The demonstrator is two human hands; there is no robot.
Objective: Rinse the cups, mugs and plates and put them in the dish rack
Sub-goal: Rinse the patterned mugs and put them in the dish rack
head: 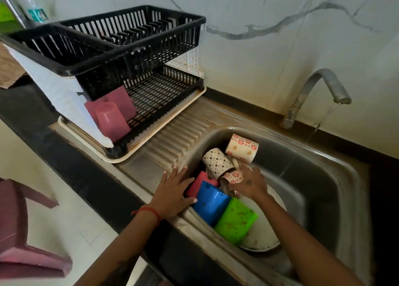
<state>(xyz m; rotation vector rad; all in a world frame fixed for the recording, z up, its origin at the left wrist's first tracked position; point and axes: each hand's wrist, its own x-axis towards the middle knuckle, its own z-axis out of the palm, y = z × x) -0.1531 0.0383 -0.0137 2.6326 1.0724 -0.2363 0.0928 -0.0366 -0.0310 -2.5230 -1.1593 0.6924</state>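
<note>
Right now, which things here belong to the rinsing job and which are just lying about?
Job: green cup, blue cup, floral mug, white plate, tap, dish rack, right hand gripping another floral mug.

Lying about: maroon chair, bottle.

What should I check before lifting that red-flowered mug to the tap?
1. Right hand grips the red-flowered mug: ok.
2. Left hand rests flat on the sink edge, holding nothing: ok.
3. Water runs from the tap: ok.
4. Space in the dish rack lower tier beside the pink cups: ok.
5. Second flowered mug clear of the lift: cannot tell.
</note>
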